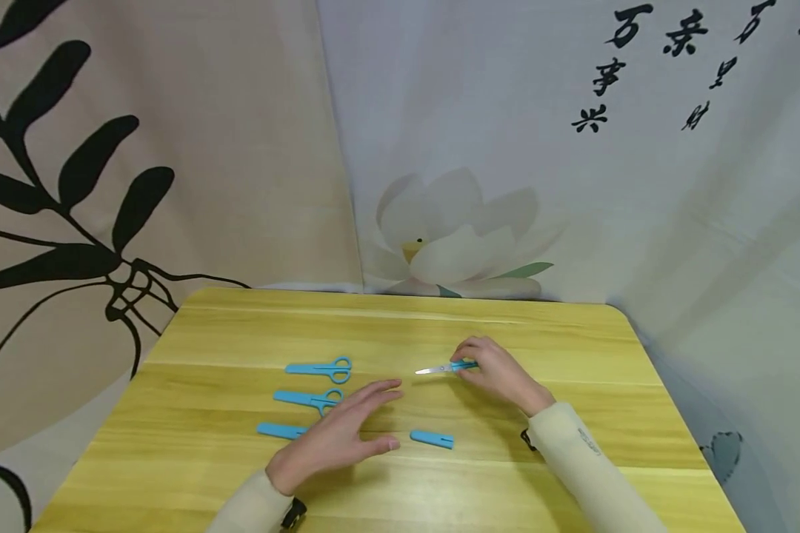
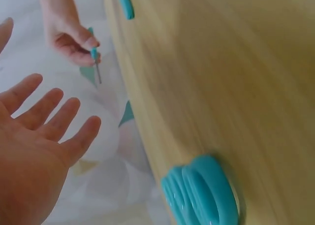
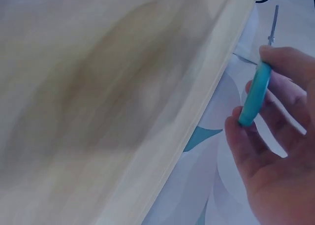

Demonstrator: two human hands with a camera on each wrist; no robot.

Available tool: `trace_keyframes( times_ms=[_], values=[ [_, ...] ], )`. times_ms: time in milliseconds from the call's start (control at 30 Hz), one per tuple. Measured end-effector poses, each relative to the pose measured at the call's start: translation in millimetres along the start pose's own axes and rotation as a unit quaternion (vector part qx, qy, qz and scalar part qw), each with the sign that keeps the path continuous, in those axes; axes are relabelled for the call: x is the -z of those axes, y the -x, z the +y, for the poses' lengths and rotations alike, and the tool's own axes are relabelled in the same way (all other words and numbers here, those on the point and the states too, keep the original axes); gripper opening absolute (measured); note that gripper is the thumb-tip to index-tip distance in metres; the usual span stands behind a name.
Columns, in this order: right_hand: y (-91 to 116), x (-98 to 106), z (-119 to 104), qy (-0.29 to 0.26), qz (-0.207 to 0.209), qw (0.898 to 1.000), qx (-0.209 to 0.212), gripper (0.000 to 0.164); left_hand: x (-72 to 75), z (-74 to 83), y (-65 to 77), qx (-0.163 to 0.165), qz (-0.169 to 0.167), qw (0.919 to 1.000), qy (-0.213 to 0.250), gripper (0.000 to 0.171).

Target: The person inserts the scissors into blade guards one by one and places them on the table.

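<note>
My right hand [image 1: 500,370] pinches a pair of scissors [image 1: 443,368] by its blue handles, the bare metal blades pointing left above the table. In the right wrist view the thumb and fingertips hold the blue handle [image 3: 256,94] edge-on. With fingers spread, my left hand [image 1: 347,433] hovers over the table and holds nothing. A loose blue blade cover [image 1: 432,439] lies just right of its thumb. Left of that hand lie covered blue scissors [image 1: 316,369], a second covered pair [image 1: 307,398], and a third blue cover [image 1: 280,430] whose right end the hand hides.
The wooden table [image 1: 540,474] has its far edge against a hanging cloth [image 1: 473,111] printed with a flower and dark characters. Another cloth with dark leaves [image 1: 47,89] hangs on the left. The covered scissors lie in a column on the table's left half.
</note>
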State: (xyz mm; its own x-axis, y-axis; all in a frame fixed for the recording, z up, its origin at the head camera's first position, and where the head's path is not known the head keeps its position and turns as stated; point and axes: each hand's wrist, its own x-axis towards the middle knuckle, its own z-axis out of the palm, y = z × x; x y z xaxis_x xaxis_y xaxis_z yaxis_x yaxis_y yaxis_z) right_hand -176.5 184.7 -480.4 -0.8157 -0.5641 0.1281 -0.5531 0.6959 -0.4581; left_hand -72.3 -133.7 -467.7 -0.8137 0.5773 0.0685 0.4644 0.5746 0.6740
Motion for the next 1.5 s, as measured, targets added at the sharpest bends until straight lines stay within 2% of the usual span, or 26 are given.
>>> trace_keyframes(
  times_ms=[233, 433, 633, 833, 1000, 1167, 1500],
  values=[
    [21.0, 2.9, 3.2, 0.016, 0.021, 1.000, -0.005, 0.015, -10.5, 2.4, -18.4, 0.003, -0.059, 0.9979, 0.027, 0.069],
    [35.1, 8.7, 6.1, 0.019, 0.039, 0.999, -0.013, 0.015, -20.6, 1.7, -30.6, 0.001, -0.083, 0.9949, 0.057, 0.065],
    [43.3, 11.4, 10.4, 0.026, 0.051, 0.998, -0.020, 0.014, -34.9, -2.2, -44.2, -0.017, -0.099, 0.9914, 0.083, 0.062],
    [48.0, 11.5, 12.7, 0.027, 0.059, 0.998, -0.010, 0.016, -48.1, -6.4, -52.5, -0.028, -0.103, 0.9925, 0.059, 0.058],
    [51.0, 13.0, 12.3, 0.027, 0.064, 0.998, -0.010, 0.017, -55.1, -8.2, -56.9, -0.024, -0.107, 0.9930, 0.044, 0.056],
    [53.6, 14.6, 11.7, 0.027, 0.069, 0.997, -0.012, 0.017, -59.1, -7.1, -60.3, -0.023, -0.112, 0.9932, 0.025, 0.053],
    [58.3, 12.3, 11.7, 0.018, 0.074, 0.997, -0.011, 0.016, -63.8, -5.6, -61.1, -0.055, -0.108, 0.9920, -0.036, 0.036]
  ],
)
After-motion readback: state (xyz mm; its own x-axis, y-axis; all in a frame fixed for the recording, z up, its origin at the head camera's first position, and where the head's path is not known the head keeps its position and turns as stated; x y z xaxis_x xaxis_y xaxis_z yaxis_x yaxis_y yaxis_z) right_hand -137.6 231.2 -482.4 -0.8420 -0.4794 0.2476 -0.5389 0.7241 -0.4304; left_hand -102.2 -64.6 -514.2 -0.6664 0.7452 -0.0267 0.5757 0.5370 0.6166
